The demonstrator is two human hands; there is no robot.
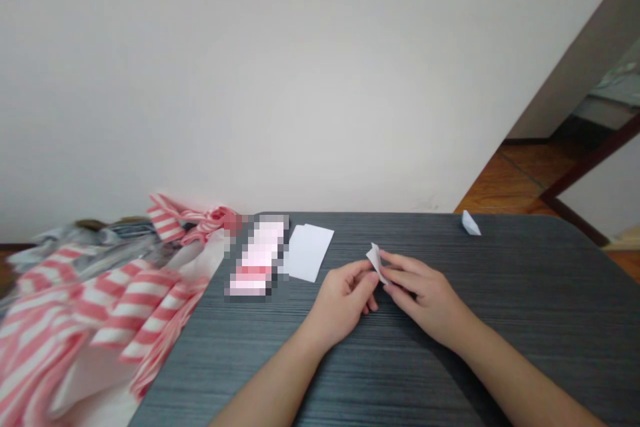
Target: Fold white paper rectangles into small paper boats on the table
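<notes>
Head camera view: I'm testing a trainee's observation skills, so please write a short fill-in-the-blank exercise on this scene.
The small folded piece held between the left hand and right hand is white ____.
A small white paper boat sits at the far edge of the dark gray table, toward the ____ side.
The crumpled striped material at the table's left is pinkish red and ____.

Missing words: paper; right; white.

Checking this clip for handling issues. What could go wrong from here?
The small folded white paper is pinched between the left hand and right hand, so it could slip or crease badly. The paper boat sits at the far edge of the dark grey table and might fall.
</notes>
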